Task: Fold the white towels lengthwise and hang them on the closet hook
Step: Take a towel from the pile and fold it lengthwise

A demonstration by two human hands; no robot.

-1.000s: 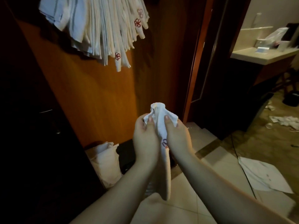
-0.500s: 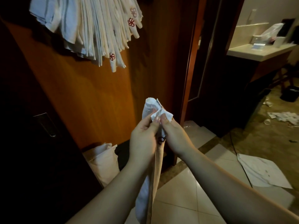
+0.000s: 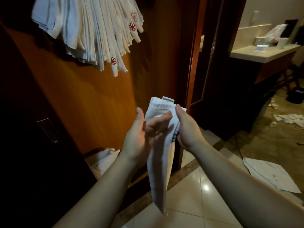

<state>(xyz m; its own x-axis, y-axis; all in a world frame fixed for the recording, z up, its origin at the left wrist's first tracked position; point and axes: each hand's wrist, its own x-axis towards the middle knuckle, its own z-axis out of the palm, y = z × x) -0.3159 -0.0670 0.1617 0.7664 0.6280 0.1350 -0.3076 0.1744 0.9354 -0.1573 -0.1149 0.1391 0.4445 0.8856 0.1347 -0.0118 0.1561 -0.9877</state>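
Far left: dark closet door (image 3: 32, 145) with a recessed metal handle (image 3: 47, 130). Next to it an orange wood panel (image 3: 92, 102). At the panel's top edge hangs a thick bunch of white towels (image 3: 85, 30), folded long, several tips showing a red flower logo; the hook itself is hidden behind them. At the panel's bottom edge, on the floor, a white bag-like bundle (image 3: 102, 160); can't tell what it is.

Centre: left hand (image 3: 139, 137) is palm-up, thumb raised, fingers laid across the front of the white towel (image 3: 160, 170) and loosely bent on it. The towel is folded into a narrow strip, held upright in the air between both hands in front of the panel's right edge, well below the hanging bunch. Its top end sticks up above the fingers with a small label (image 3: 167, 99) at the top edge; the lower end hangs free over the tiled floor (image 3: 197, 203).

Right hand (image 3: 185, 129) grips the towel's right edge, thumb on front, fingers curled round behind.

Right: dark doorframe (image 3: 194, 63), then a counter (image 3: 263, 53) with blurred items on top. Paper sheets (image 3: 269, 175) and scattered litter (image 3: 289, 118) lie on the floor near the right edge.
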